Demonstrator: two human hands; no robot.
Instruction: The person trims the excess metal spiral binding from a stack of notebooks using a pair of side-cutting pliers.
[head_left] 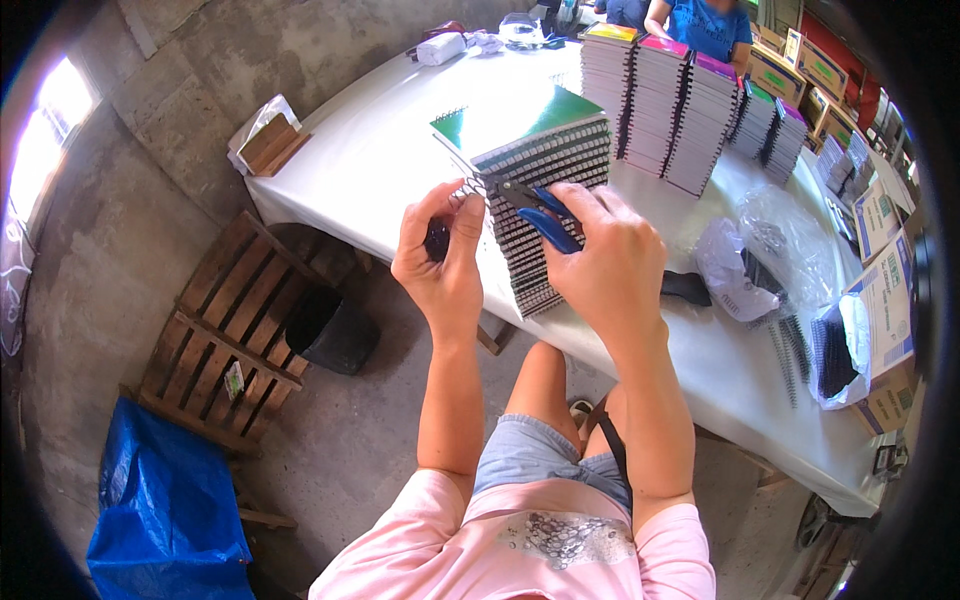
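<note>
My right hand [612, 245] grips blue-handled cutting pliers [548, 228], whose dark jaws point left toward my left fingertips. My left hand [440, 250] is closed, thumb and forefinger pinching a thin dark binding coil [470, 187] at the pliers' tip. More of something dark shows inside the left palm. Just beyond both hands rises a stack of spiral notebooks [535, 262] at the table's near edge, a green cover [555, 108] on top. Glare washes out part of that cover. Whether the jaws are closed on the coil is hard to make out.
Taller notebook stacks [640, 110] stand behind, with a person in blue [700, 30] beyond. Plastic bags [735, 265], loose black coils [790, 355] and cartons [885, 300] lie right. Left of the white table [350, 165] are a black bin [335, 335] and wooden pallet [225, 335].
</note>
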